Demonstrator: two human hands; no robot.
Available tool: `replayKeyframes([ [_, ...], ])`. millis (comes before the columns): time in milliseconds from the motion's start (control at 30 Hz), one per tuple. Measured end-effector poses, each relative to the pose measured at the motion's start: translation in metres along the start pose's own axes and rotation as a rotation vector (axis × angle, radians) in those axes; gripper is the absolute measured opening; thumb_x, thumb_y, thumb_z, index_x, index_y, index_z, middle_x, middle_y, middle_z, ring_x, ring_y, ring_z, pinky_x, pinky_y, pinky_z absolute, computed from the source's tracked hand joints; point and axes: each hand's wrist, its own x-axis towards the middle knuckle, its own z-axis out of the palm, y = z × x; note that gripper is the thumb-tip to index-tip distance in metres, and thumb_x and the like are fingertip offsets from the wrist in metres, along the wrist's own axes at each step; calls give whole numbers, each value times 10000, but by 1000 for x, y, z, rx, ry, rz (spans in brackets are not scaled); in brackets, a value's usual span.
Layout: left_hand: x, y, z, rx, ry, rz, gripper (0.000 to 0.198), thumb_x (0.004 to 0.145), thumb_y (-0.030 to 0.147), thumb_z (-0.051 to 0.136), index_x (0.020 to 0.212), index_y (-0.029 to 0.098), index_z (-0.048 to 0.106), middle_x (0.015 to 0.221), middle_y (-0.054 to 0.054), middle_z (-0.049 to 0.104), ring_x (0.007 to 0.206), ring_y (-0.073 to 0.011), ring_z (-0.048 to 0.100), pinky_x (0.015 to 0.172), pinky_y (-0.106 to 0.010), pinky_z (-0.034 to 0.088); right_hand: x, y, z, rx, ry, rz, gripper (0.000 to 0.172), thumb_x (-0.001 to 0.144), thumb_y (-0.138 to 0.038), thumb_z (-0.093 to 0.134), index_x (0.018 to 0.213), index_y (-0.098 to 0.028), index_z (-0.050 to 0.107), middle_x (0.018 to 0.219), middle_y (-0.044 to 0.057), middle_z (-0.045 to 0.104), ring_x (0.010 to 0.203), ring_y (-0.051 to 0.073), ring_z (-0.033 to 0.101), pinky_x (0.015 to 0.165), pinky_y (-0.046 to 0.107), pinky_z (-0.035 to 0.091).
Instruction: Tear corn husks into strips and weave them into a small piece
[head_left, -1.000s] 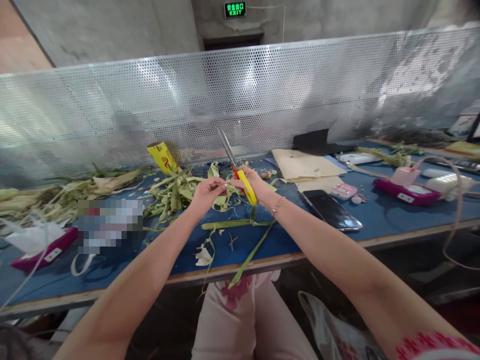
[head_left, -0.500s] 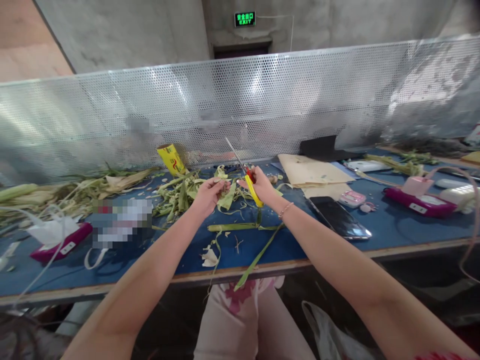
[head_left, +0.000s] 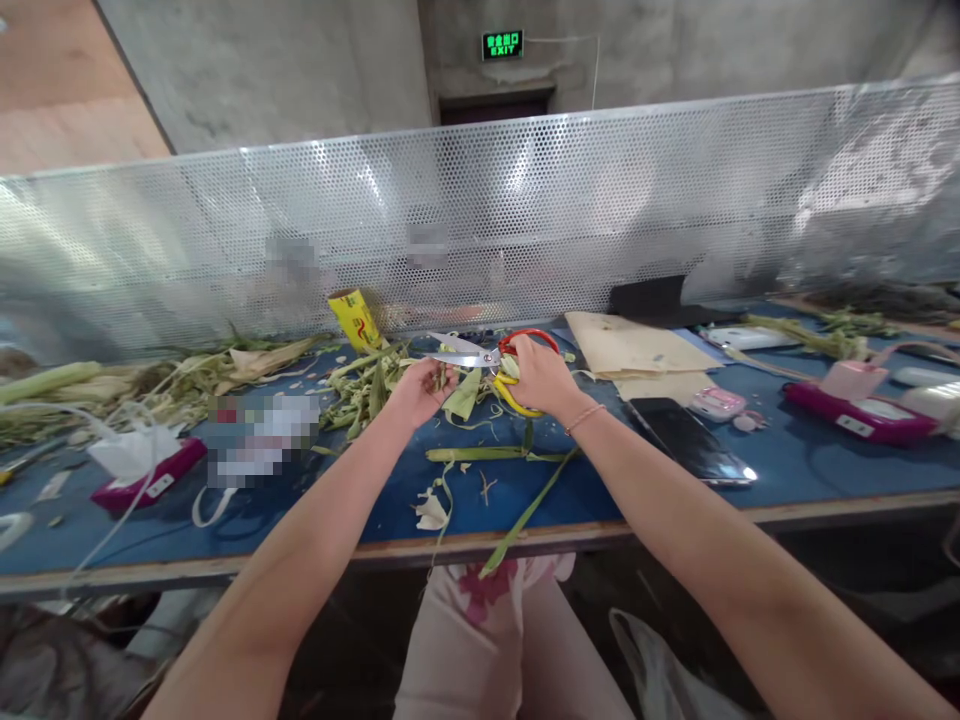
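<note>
My right hand (head_left: 541,378) grips the red and yellow handles of a pair of scissors (head_left: 469,354). The blades are open and point left, toward my left hand (head_left: 420,388). That hand is closed on a green leaf strip (head_left: 461,396), which hangs between the two hands just under the blades. Both hands hover over the blue tabletop (head_left: 360,500), above cut leaf strips (head_left: 495,455) lying near the front edge.
A pile of green husks and stalks (head_left: 150,385) spreads along the left. A yellow roll (head_left: 355,318) leans by the perforated metal screen (head_left: 480,220). Brown paper (head_left: 630,350), a black phone (head_left: 686,425) and pink devices (head_left: 851,410) lie to the right.
The scissors have swung from pointing up and away to lying level with the blades open toward my left hand. The camera has shifted slightly left.
</note>
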Motion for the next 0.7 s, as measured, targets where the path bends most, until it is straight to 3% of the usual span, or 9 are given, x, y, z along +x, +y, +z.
replayKeyframes([
  [700,3,-2,-1,-13,-27,-43,197,754,46,392,603,120,494,506,-8,488,492,-63,486,507,-178,448,2,5,-12,-40,6,-12,387,704,-369,546,996,-123,484,974,152,589,897,287,538,766,370,390],
])
